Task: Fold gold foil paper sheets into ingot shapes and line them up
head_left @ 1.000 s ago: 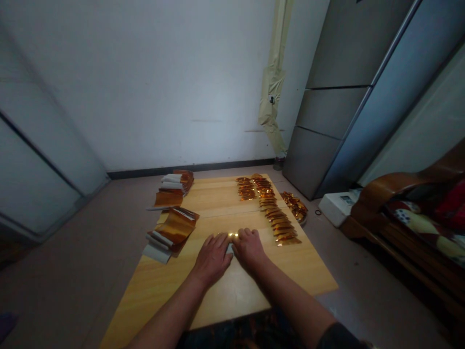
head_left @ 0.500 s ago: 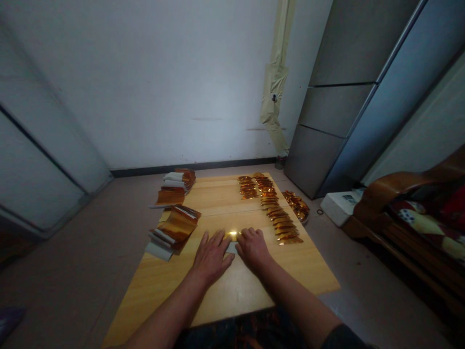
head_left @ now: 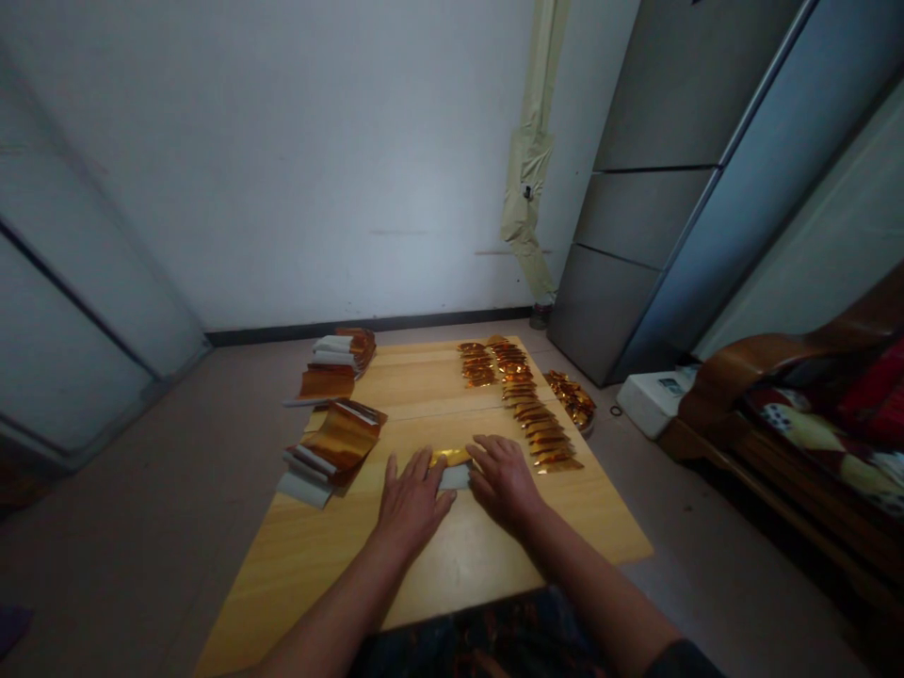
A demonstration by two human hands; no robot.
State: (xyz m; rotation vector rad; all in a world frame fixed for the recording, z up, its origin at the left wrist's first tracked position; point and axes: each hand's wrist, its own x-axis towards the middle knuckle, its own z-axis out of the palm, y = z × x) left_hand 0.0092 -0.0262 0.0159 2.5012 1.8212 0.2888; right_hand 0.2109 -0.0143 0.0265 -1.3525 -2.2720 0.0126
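Note:
My left hand (head_left: 411, 499) and my right hand (head_left: 506, 480) lie flat on a light wooden board (head_left: 452, 556), fingers stretched out and pointing away from me. Between them lies a small gold foil paper piece (head_left: 452, 459) with a pale grey part just below it; both hands press on its ends. A long row of folded gold foil pieces (head_left: 537, 419) runs along the board to the right of my right hand.
Stacks of gold and grey foil sheets (head_left: 331, 450) and a further stack (head_left: 339, 363) sit at the board's left. A heap of gold pieces (head_left: 573, 400) lies on the floor, right. A grey refrigerator (head_left: 670, 188) and a wooden seat (head_left: 791, 405) stand right.
My hands have slid a little apart along the foil piece, uncovering more of its gold top and grey underside. The camera view shifted slightly.

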